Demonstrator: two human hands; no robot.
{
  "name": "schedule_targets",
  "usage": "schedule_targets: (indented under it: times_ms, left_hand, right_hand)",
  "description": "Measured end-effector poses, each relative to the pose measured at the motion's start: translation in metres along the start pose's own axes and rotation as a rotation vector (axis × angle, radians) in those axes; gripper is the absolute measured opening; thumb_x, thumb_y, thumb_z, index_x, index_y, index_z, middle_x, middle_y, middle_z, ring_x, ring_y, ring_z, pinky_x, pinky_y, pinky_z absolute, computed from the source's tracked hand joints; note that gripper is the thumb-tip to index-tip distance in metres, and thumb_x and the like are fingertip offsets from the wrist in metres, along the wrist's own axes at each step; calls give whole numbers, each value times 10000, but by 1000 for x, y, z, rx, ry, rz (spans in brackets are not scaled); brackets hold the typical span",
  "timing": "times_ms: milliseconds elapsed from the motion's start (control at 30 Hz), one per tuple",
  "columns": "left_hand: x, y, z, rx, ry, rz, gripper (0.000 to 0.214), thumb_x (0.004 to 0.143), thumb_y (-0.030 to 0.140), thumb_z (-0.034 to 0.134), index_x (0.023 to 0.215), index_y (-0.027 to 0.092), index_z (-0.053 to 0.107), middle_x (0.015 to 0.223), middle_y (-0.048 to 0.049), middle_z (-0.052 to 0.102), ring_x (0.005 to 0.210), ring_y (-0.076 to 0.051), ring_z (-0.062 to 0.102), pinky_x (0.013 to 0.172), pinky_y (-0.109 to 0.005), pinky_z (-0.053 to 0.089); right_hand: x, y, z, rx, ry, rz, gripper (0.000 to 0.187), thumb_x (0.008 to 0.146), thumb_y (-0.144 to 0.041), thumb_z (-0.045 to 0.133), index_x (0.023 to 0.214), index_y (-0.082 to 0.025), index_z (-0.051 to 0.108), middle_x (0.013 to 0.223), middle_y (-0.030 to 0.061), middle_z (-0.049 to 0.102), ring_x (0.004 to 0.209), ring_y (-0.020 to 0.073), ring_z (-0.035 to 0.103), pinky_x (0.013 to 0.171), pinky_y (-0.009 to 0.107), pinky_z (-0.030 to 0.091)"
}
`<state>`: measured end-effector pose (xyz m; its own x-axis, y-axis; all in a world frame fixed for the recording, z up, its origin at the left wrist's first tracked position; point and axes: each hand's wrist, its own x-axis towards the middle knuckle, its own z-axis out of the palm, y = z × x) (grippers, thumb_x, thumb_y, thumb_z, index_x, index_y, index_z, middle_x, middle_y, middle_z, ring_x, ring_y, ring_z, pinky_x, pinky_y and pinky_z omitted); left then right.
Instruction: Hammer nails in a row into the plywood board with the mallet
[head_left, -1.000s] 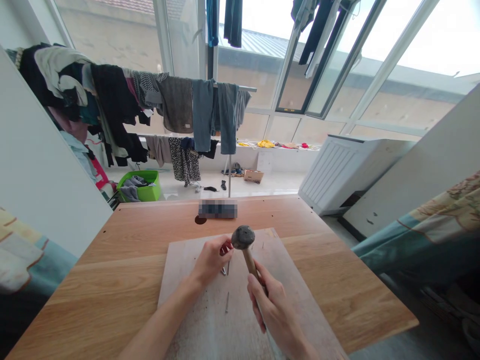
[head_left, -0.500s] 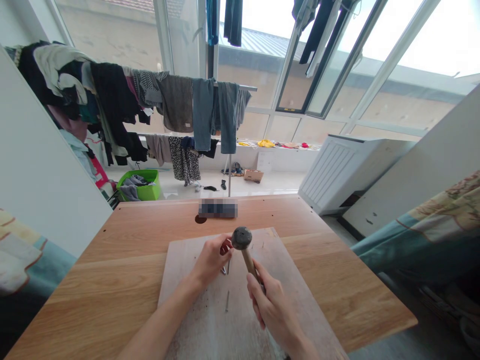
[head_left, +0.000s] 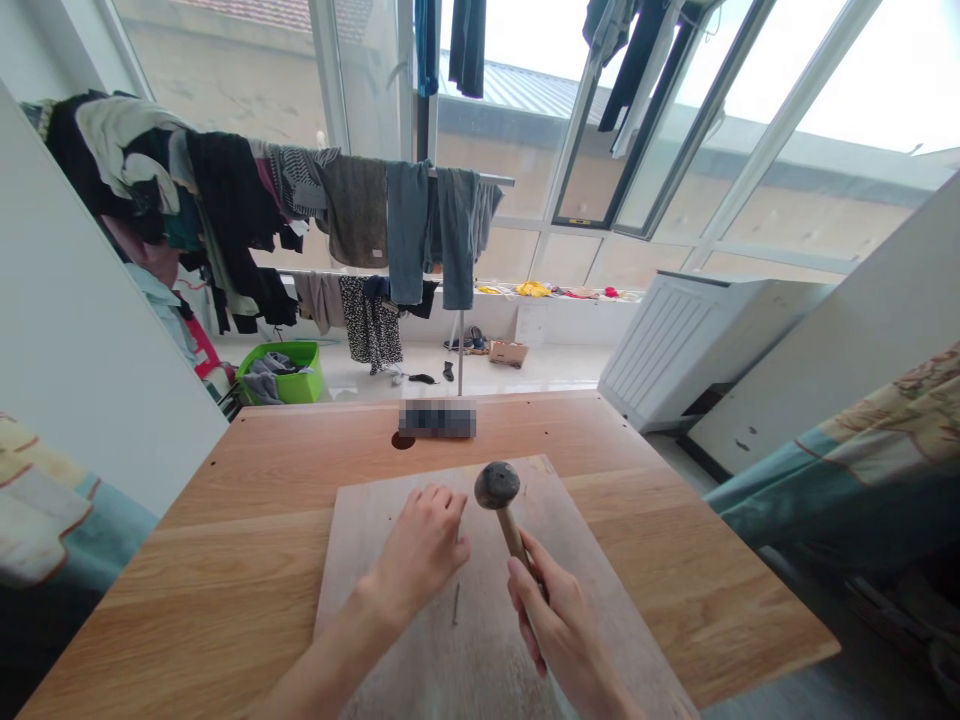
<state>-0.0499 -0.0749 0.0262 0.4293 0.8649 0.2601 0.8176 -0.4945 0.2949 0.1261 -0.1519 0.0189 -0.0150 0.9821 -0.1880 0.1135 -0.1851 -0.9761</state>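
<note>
My right hand (head_left: 553, 620) grips the wooden handle of a hammer (head_left: 499, 492), whose dark rounded head is raised above a pale wooden board (head_left: 420, 660). My left hand (head_left: 421, 546) rests knuckles-up on the board just left of the hammer head, its fingers curled under; what they hold is hidden. A loose nail (head_left: 455, 604) lies flat on the board between my two wrists. The board lies on a wooden table (head_left: 225, 560).
A round hole (head_left: 403, 440) and a blurred patch (head_left: 437, 418) are at the table's far edge. Behind stand a laden clothes rack (head_left: 300, 200), a green basket (head_left: 289, 372), a white slatted unit (head_left: 675, 340) and white panels on both sides.
My left hand has drawn back and turned knuckles-up, covering the upright nail it pinched. The hammer head has shifted slightly right and lower.
</note>
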Motion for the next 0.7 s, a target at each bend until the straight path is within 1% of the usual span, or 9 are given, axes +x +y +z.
schedule_targets:
  times_ms: [67, 133, 200, 267, 367, 467, 567, 633, 700]
  left_hand:
    - [-4, 13, -1, 193, -76, 38, 183, 813, 71, 602, 966, 162, 647, 890, -92, 690, 862, -269, 634, 799, -391, 473]
    - [-6, 24, 1, 316, -97, 90, 245, 800, 26, 589, 1014, 132, 637, 858, -106, 689, 790, -259, 630, 747, -375, 453]
    - [-6, 32, 3, 378, -86, 133, 246, 799, 14, 591, 1018, 119, 630, 853, -118, 683, 759, -252, 625, 716, -362, 436]
    - [-5, 34, 4, 370, -85, 160, 202, 806, 19, 595, 975, 125, 629, 852, -122, 678, 762, -255, 629, 714, -363, 436]
    - [-3, 21, 0, 195, -63, 118, 201, 817, 13, 575, 942, 152, 650, 856, -100, 702, 806, -259, 657, 768, -379, 464]
    - [2, -5, -5, -168, 88, -41, 227, 850, 67, 565, 975, 197, 702, 910, -58, 742, 846, -221, 680, 811, -346, 497]
    - [5, -29, -3, -521, 217, -169, 180, 846, 158, 603, 949, 216, 739, 862, -16, 756, 771, -176, 680, 760, -286, 525]
    - [6, -39, 1, -618, 247, -213, 137, 831, 196, 625, 887, 211, 749, 809, -5, 757, 741, -168, 678, 744, -273, 534]
    - [5, -43, 6, -634, 245, -231, 134, 825, 207, 626, 868, 209, 753, 797, -6, 758, 734, -167, 676, 736, -270, 538]
  right_hand:
    - [-2, 3, -4, 9, 8, -2, 614, 926, -570, 546, 1383, -160, 524, 619, -87, 472, 322, 49, 395, 268, 140, 336]
    - [-3, 5, -6, 15, 9, 0, 605, 933, -567, 539, 1378, -158, 525, 628, -85, 476, 322, 46, 399, 266, 136, 338]
    - [-5, 6, -7, 17, 10, -4, 594, 938, -563, 534, 1370, -155, 532, 628, -85, 476, 321, 43, 401, 268, 133, 342]
    - [-6, 7, -8, 17, 25, -8, 586, 939, -560, 535, 1360, -153, 544, 611, -90, 469, 313, 41, 396, 267, 130, 341]
    - [-7, 8, -9, 28, 57, -15, 572, 937, -557, 542, 1335, -146, 565, 593, -91, 471, 295, 37, 389, 257, 124, 323]
    - [-6, 8, -11, 42, 71, -22, 568, 933, -556, 552, 1321, -142, 572, 589, -92, 473, 285, 37, 387, 252, 124, 305]
    - [-5, 8, -11, 44, 47, -14, 569, 938, -554, 544, 1335, -146, 558, 605, -90, 475, 293, 37, 396, 257, 124, 309]
    - [-4, 6, -9, 45, 36, -2, 569, 938, -551, 542, 1343, -152, 550, 613, -88, 476, 301, 37, 398, 260, 124, 315]
    - [-3, 5, -8, 53, 25, 10, 573, 935, -553, 546, 1349, -156, 544, 621, -85, 480, 311, 40, 399, 261, 127, 319]
